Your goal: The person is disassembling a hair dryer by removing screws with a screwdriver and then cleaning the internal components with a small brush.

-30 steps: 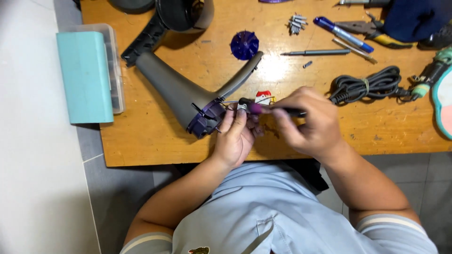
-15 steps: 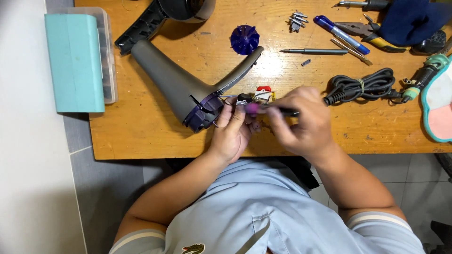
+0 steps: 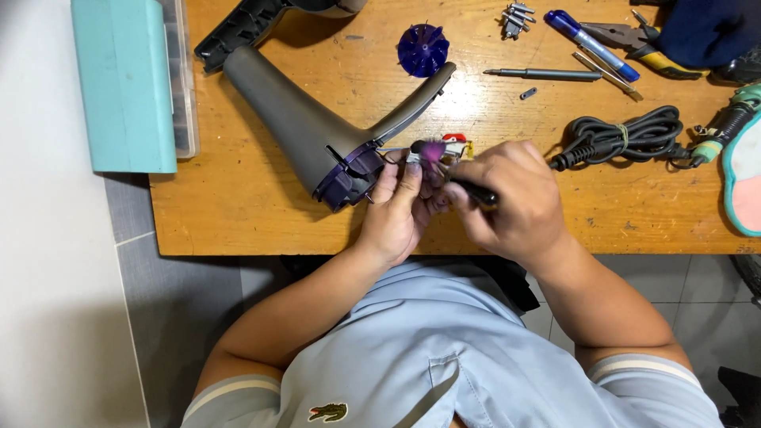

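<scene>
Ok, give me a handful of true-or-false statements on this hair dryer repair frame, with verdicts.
1. The left hand pinches a small purple part at the open end of the grey hair dryer body. True.
2. The right hand holds a dark-handled tool. True.
3. The blue fan impeller is still mounted inside the dryer. False: it lies loose on the wooden table.
4. The coiled black cord lies left of the dryer. False: it lies to the right of the hands.
5. A teal box sits at the table's left edge. True.

Pale blue polo shirt, striped sleeve cuffs, small crocodile chest emblem
</scene>
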